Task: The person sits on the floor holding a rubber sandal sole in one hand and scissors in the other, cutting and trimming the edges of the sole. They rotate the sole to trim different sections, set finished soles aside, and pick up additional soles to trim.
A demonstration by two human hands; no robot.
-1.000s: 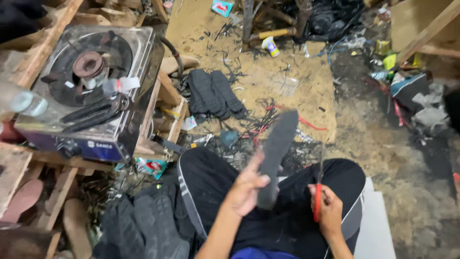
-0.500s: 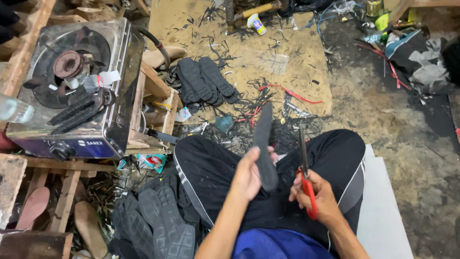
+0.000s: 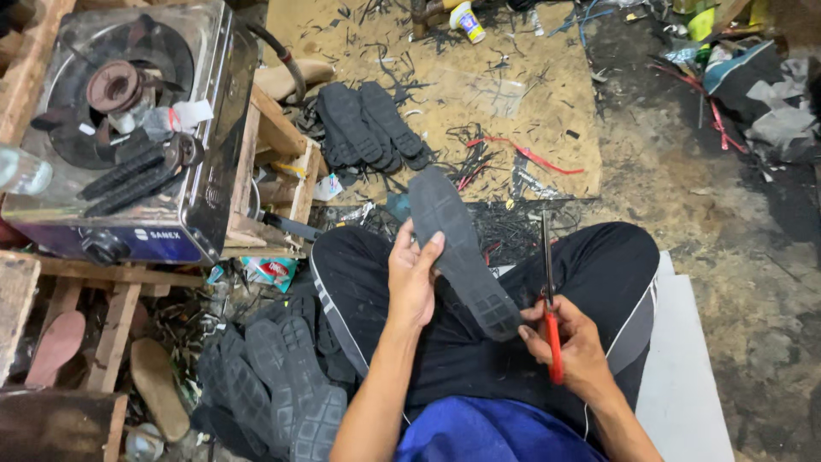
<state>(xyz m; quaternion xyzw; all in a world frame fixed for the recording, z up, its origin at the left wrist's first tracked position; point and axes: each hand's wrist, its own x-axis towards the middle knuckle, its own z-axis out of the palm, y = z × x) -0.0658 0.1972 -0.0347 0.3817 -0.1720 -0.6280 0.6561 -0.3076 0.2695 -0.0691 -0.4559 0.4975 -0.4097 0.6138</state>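
Even, moderately bright overhead lighting is observed. The sandy floor mat [image 3: 445,94] is best lit; the upper right corner is dim. Glare is noted on the steel gas stove [image 3: 214,128]. Shadows are soft and short. Focus is sharp centrally; slight wide-angle bending is seen at the edges.

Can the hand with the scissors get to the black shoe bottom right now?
Probably yes. The right hand with the red-handled scissors sits right beside the heel end of the black sole, which the left hand holds up; nothing lies between them.
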